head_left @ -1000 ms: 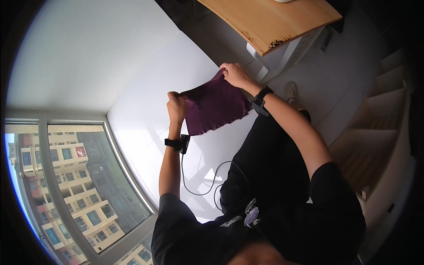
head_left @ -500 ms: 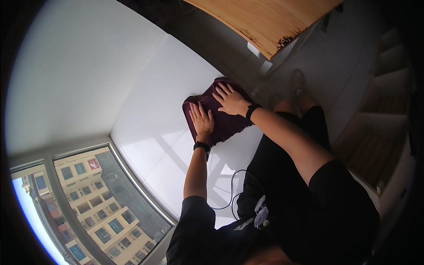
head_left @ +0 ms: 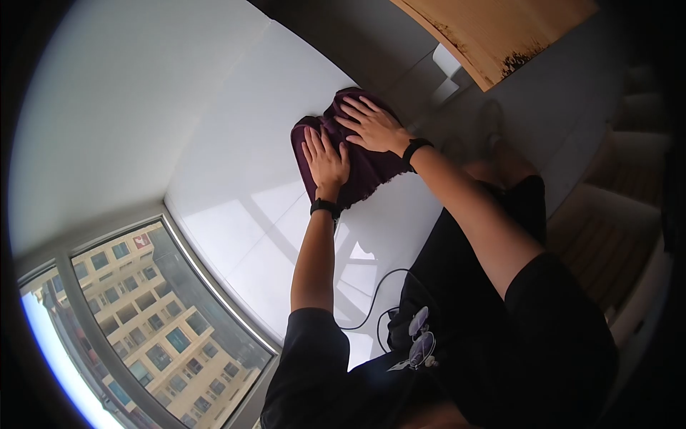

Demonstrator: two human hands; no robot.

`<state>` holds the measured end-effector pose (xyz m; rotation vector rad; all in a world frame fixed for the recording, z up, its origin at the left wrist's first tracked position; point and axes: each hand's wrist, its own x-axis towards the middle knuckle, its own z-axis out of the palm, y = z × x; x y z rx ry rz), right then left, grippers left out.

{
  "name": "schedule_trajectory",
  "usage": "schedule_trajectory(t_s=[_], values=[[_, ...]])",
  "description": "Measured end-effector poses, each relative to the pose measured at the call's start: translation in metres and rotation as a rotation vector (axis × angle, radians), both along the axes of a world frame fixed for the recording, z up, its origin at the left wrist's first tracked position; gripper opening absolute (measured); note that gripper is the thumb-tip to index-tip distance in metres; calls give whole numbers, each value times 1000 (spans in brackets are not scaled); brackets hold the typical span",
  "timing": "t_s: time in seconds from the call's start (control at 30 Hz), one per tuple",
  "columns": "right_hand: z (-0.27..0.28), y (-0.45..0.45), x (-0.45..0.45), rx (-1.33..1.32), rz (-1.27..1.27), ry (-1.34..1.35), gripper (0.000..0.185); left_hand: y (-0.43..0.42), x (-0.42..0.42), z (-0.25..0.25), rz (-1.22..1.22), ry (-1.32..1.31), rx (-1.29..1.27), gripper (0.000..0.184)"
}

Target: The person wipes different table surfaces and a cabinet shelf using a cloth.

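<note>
A dark maroon cloth [head_left: 363, 171] with a frayed lower edge lies on a white, smooth surface [head_left: 250, 157]. Its far side is rumpled, with a raised fold between my two hands. My left hand [head_left: 326, 161] rests flat on the left part of the cloth, fingers stretched out and the thumb apart. To its right, my right hand [head_left: 371, 125] presses on the cloth with fingers spread. Both palms face down and neither grasps the fabric. Each wrist wears a black band.
A wooden tabletop [head_left: 500, 36] with a dark-marked corner is at the upper right. A window [head_left: 157, 307] is at lower left. A dark cable [head_left: 375, 297] curves beside my leg. Glasses [head_left: 421, 343] hang at my shirt. Shelf-like steps [head_left: 614, 193] are at the right.
The view has shifted, so the hands and cloth appear higher and the tabletop farther right. Both hands stay flat on the cloth, which looks slightly more bunched between them.
</note>
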<state>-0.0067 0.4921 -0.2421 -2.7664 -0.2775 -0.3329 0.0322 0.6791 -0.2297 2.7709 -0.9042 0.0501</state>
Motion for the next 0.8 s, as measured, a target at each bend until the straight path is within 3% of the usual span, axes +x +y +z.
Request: schedule_trajectory(t_s=[0.8], values=[[11,-1,27,140,-36,-99,41,-19,20,1,52,-34,-113,56]])
